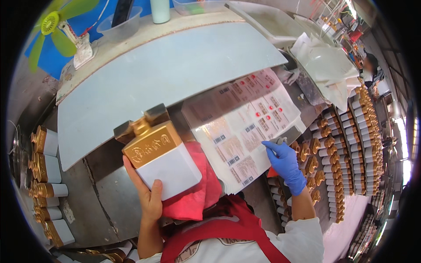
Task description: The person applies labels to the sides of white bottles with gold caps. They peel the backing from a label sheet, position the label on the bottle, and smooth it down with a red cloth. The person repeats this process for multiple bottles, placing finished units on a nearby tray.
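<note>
A square-shouldered bottle (164,160), gold on top with raised lettering and white below, lies tilted in my bare left hand (150,195). Its neck sits by a dark notched block (157,115). My right hand (285,162) wears a blue glove and is closed at the right edge of a stack of printed label sheets (245,131). Something small and greyish shows at its fingertips, too small to name. A red cloth (199,184) lies beneath and beside the bottle.
A pale blue-grey board (171,57) spans the bench beyond the sheets. Gold-and-white bottles (46,168) line the left side; many more (342,153) stand in rows at right. A green fan (50,24) is at far left. A person (372,68) is in the right background.
</note>
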{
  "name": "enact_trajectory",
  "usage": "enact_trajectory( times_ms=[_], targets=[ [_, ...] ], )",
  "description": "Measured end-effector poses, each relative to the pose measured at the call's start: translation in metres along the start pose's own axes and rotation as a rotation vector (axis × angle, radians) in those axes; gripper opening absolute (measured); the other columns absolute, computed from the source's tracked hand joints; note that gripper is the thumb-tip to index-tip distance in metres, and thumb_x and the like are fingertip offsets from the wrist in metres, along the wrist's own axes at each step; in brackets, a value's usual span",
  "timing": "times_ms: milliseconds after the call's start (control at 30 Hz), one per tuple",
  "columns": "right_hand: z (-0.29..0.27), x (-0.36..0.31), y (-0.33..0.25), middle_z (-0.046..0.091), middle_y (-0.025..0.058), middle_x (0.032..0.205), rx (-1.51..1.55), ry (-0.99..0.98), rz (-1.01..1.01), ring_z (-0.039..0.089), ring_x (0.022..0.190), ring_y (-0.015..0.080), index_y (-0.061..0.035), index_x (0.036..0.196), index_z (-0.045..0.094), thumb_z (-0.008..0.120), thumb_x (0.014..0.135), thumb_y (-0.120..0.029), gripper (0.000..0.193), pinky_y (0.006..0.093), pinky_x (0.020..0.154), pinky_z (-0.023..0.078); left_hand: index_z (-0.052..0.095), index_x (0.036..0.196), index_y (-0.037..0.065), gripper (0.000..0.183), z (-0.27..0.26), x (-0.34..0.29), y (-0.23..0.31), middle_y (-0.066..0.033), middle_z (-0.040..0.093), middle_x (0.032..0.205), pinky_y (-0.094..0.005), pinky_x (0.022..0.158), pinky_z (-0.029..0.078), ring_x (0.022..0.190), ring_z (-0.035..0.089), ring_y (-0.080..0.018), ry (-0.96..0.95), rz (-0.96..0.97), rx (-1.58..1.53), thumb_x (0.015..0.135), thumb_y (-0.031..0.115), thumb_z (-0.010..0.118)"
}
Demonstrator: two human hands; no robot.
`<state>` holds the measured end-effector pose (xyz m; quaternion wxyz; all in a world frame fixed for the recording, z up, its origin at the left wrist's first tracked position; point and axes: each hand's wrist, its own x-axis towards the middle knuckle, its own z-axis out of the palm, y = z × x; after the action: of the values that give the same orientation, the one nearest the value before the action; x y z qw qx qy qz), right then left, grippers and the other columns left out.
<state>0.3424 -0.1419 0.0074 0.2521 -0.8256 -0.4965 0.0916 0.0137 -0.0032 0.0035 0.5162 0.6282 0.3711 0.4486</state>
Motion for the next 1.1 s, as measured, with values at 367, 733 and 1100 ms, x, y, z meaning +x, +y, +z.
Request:
enact_trajectory(
  times_ms=[367, 733, 1100],
  targets=[
    [0.008, -0.06, -0.006, 0.055, 0.0101, 0.12, -0.373, -0.136, -0.129, 0.063, 0.087, 0.0273, -0.0171, 0.111, 0.063, 0.055, 0.076, -0.009, 0.037, 0.0364, 0.069, 0.052, -0.003, 0.145, 0.002, 0.074, -0.001, -0.001, -0.004, -0.0153, 0.012, 0.15, -0.0336, 0.109, 0.012, 0.135, 0.018, -0.0234, 0.016, 0.055, 0.024, 0.089, 0.008, 0.044],
    [0.064, -0.065, 0.06, 0.056, 0.0004, 0.072, 0.405, 0.357, 0.528, 0.047, 0.062, 0.0079, 0.0005, 0.076, 0.059, 0.075, 0.074, -0.026, 0.031, 0.0257, 0.058, 0.043, -0.002, 0.146, 0.003, 0.073, 0.006, -0.001, 0.002, -0.0139, 0.012, 0.15, -0.0329, 0.109, 0.013, 0.135, 0.018, -0.0225, 0.014, 0.077, 0.034, 0.089, 0.006, 0.044],
    [-0.011, -0.08, -0.044, 0.059, 0.008, 0.066, -0.262, 0.256, -0.158, 0.059, 0.061, 0.0191, -0.0058, 0.08, 0.067, 0.072, 0.074, -0.012, 0.009, 0.0279, 0.059, 0.047, 0.007, 0.146, 0.005, 0.081, -0.003, -0.01, -0.005, -0.0139, 0.028, 0.139, -0.0348, 0.101, 0.032, 0.119, 0.037, -0.0217, 0.147, 0.01, -0.135, 0.082, 0.003, 0.055]
  ],
)
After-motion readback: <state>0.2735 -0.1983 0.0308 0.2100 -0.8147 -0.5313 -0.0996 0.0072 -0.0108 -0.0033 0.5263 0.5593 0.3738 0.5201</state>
